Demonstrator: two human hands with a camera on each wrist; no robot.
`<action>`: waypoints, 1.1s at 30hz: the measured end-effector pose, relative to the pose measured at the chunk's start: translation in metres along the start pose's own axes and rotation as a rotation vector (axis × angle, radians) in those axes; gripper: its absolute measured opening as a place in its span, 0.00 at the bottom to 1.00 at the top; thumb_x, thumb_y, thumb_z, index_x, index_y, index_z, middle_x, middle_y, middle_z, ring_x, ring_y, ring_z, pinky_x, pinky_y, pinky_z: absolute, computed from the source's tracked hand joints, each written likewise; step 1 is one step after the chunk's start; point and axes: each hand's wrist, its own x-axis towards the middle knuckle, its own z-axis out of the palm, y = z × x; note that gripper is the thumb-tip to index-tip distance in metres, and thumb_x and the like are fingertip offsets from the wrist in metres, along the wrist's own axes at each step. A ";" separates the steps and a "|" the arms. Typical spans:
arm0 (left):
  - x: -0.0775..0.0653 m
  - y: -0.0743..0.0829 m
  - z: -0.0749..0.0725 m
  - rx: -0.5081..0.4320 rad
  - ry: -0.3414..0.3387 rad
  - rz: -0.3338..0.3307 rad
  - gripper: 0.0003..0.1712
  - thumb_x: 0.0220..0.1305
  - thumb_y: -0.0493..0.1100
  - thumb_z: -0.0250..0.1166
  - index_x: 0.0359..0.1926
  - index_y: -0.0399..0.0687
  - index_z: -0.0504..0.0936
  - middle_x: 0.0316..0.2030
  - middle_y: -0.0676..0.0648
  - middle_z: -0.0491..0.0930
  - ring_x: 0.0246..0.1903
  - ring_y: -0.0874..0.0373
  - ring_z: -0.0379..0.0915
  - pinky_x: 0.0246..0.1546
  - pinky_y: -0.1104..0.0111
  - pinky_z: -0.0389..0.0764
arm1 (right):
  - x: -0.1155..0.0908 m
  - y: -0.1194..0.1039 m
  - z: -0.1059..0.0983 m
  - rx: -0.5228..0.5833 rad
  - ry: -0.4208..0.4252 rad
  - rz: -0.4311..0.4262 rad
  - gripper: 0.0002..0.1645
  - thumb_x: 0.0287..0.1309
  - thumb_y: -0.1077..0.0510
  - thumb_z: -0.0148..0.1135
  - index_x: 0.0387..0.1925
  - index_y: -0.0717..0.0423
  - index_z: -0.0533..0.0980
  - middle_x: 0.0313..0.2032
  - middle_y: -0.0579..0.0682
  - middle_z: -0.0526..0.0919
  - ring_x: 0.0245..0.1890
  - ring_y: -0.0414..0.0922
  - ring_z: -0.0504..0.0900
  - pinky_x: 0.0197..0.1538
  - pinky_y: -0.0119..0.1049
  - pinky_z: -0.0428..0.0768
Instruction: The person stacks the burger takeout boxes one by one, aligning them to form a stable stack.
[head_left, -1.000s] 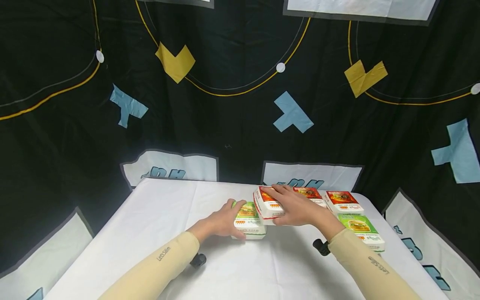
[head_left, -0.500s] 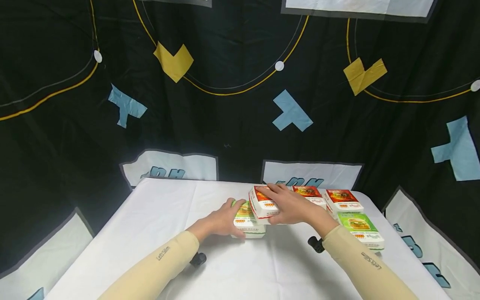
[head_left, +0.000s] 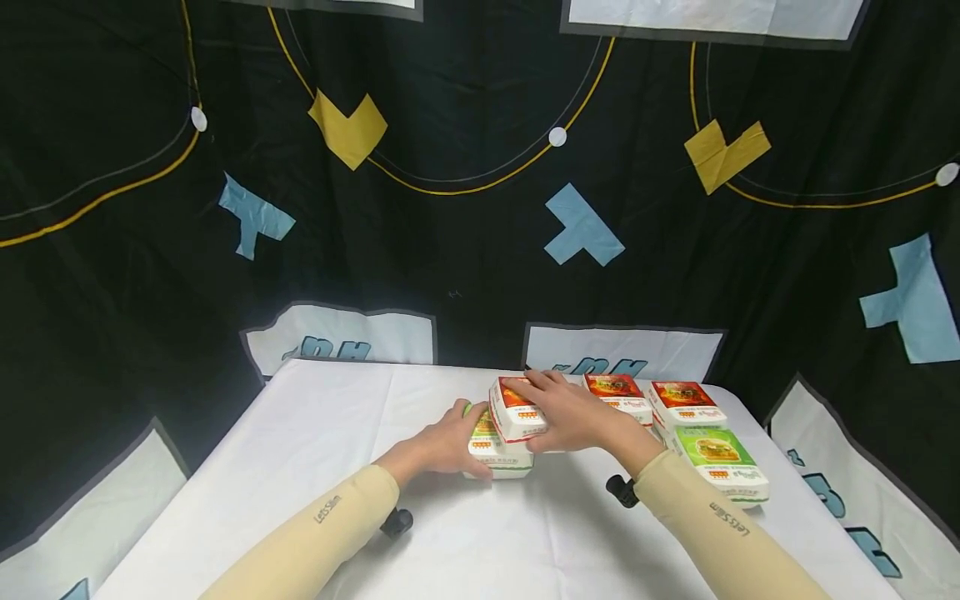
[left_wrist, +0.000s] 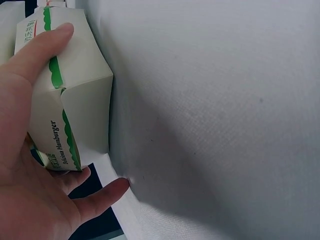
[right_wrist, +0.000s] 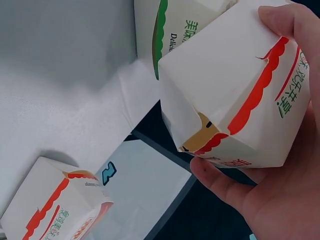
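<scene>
My left hand (head_left: 441, 437) grips a white hamburger box with green trim (head_left: 498, 458) by its left side. In the left wrist view the thumb lies on one face of this green-trimmed box (left_wrist: 80, 45), which rests on the cloth. My right hand (head_left: 573, 412) holds a red-topped hamburger box (head_left: 513, 417), thumb on its near side and fingers over the far side. In the head view it overlaps the right part of the green one. The right wrist view shows the red-trimmed box (right_wrist: 215, 85) raised and tilted; whether the two boxes touch, I cannot tell.
Right of my hands stand a red-topped box (head_left: 615, 390), another red-topped box (head_left: 682, 400) and a green-topped box (head_left: 716, 454). They sit on a white-clothed table (head_left: 480, 542). A black curtain (head_left: 450, 267) hangs behind.
My right hand has moved a little left with the red-topped box, which now covers more of the green box. The left hand and its box have stayed in place.
</scene>
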 end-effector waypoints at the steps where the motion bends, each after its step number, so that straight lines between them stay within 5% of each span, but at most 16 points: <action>1: 0.000 0.000 -0.001 -0.010 -0.002 0.001 0.63 0.33 0.68 0.73 0.69 0.63 0.50 0.55 0.52 0.58 0.45 0.61 0.61 0.35 0.68 0.71 | 0.001 0.000 -0.001 -0.007 -0.004 0.002 0.55 0.41 0.33 0.65 0.69 0.23 0.45 0.68 0.44 0.55 0.60 0.50 0.59 0.48 0.50 0.74; 18: 0.002 -0.003 -0.002 -0.088 -0.034 0.021 0.60 0.38 0.71 0.68 0.70 0.67 0.48 0.63 0.49 0.51 0.56 0.55 0.54 0.49 0.57 0.70 | 0.005 -0.005 -0.006 -0.050 -0.033 0.006 0.58 0.39 0.32 0.67 0.69 0.26 0.46 0.68 0.44 0.56 0.60 0.49 0.59 0.47 0.46 0.75; 33: 0.001 -0.004 -0.003 -0.127 -0.023 0.041 0.56 0.36 0.66 0.72 0.66 0.63 0.55 0.52 0.55 0.60 0.47 0.62 0.59 0.43 0.67 0.71 | 0.007 -0.008 -0.004 0.029 -0.013 0.006 0.57 0.34 0.31 0.70 0.66 0.30 0.53 0.61 0.37 0.62 0.55 0.43 0.61 0.40 0.41 0.76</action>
